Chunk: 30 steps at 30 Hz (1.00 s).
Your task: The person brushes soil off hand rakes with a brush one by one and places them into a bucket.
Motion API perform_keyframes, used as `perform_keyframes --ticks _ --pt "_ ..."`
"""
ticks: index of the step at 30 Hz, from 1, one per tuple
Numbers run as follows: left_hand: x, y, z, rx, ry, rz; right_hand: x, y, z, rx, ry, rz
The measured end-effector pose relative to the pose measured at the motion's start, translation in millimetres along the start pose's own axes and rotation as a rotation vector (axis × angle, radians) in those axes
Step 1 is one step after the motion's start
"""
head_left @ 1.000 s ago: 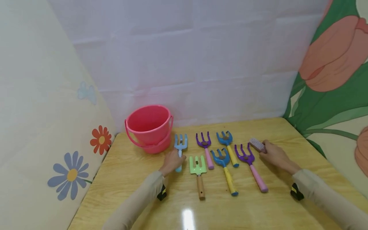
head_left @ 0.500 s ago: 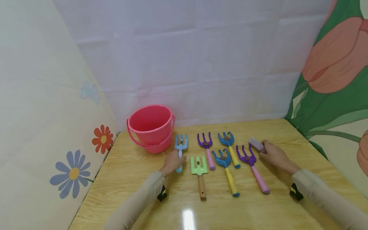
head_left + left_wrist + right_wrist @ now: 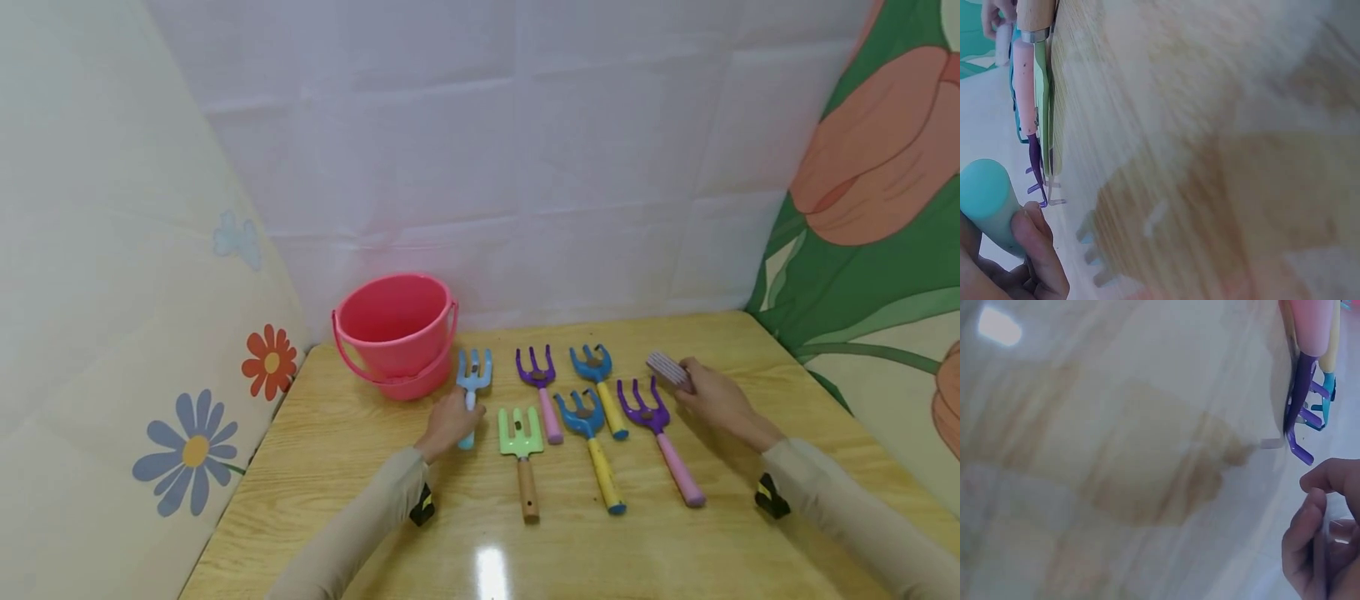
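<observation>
My left hand grips the light blue handle of a small blue fork, just right of the pink bucket; in the left wrist view the fingers curl round the turquoise-ended handle. At the right, my right hand holds a pale, ridged, brush-like block between thumb and fingers. Left of that hand lies a purple fork with a pink handle. The right wrist view shows only the thin edge of the held block.
The pink bucket stands at the back left of the wooden table. Between the hands lie a green fork, another purple fork and two blue forks with yellow handles. Patterned cloths enclose the sides.
The ridged block and my right hand have shifted slightly away from the nearby purple fork. My left hand stays on the blue fork. The head view has moved a little.
</observation>
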<state>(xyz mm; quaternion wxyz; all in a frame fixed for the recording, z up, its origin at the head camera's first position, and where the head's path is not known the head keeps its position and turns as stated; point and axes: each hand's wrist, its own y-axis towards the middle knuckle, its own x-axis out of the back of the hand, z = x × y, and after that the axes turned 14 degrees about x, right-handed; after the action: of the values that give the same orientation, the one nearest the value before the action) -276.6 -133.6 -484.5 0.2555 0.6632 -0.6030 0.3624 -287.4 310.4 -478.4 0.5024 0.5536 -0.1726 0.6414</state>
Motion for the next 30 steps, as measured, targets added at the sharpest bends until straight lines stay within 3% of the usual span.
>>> perform_keyframes --ticks 8,15,21,30 --pt "3.3 -1.7 -1.3 0.008 -0.002 0.009 5 9.1 3 0.035 -0.029 -0.008" --pt "5.6 -2.0 -1.3 -0.023 -0.004 0.011 8 14.8 4 0.077 -0.061 -0.018" --pt "5.5 -3.4 -1.7 -0.013 0.0 0.006 8 17.8 6 0.062 -0.044 -0.007" --pt "4.1 -2.6 -1.6 -0.043 0.007 0.0 10 20.8 9 0.021 -0.018 0.006"
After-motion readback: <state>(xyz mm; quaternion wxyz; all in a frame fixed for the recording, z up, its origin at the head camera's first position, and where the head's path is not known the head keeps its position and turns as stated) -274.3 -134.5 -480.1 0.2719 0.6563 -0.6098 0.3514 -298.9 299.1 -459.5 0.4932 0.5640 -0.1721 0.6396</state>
